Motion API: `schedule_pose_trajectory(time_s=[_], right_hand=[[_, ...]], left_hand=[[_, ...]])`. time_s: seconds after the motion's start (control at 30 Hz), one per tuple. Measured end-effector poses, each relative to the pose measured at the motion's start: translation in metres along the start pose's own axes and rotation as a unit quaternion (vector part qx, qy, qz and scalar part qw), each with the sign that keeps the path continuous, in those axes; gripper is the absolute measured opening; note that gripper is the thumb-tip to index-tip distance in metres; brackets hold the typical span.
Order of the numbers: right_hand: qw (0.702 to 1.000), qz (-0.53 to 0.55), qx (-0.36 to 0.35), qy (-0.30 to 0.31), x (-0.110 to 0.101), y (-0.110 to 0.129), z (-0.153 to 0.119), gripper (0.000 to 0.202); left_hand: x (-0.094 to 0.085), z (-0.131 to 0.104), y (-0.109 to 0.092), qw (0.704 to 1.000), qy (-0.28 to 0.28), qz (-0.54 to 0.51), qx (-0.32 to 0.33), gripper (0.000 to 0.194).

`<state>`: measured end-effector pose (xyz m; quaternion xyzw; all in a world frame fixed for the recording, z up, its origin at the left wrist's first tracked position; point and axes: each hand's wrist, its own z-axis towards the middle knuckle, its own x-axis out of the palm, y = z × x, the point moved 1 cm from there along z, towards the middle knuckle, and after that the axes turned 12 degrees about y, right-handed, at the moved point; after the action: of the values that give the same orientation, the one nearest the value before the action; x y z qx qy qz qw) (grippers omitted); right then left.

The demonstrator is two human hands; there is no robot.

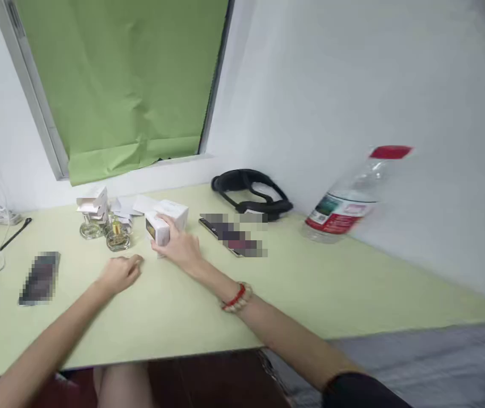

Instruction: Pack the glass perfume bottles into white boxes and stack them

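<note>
My right hand, with a red and beaded bracelet at the wrist, is closed round a small white box that has a dark picture on its side. The box stands on the pale green table, against another white box. My left hand rests on the tabletop with its fingers curled in, and nothing shows in it. Just beyond it stand small glass perfume bottles, one with a yellowish tint. Another clear bottle is to their left. Opened white cartons are heaped behind the bottles.
A phone lies at the left and another phone right of the boxes. A black headset strap sits by the wall. At the right, a red-capped plastic bottle appears tilted. Cables and a power strip are far left.
</note>
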<state>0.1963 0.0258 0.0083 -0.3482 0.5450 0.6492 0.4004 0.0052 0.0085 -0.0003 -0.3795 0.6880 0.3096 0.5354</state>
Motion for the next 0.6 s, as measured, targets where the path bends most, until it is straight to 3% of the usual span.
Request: schedule_pose_trajectory(time_s=[0.13,0.27,0.4,0.6], right_hand=[[1.000,-0.018,-0.005,-0.014,0.001,-0.002,0.003,0.081],[0.996,0.023,-0.051,-0.070,0.007,-0.010,0.008,0.082],[0.980,0.113,-0.103,-0.127,0.013,-0.017,0.012,0.062],[0.942,0.102,-0.191,-0.258,0.014,-0.016,0.011,0.027]], left_hand=[[0.000,-0.002,0.001,1.000,-0.005,0.000,0.003,0.040],[-0.002,-0.001,0.001,1.000,-0.007,-0.006,0.007,0.039],[-0.004,-0.002,0.001,1.000,-0.003,-0.009,0.005,0.039],[-0.004,-0.002,0.001,1.000,-0.002,-0.013,0.004,0.039]])
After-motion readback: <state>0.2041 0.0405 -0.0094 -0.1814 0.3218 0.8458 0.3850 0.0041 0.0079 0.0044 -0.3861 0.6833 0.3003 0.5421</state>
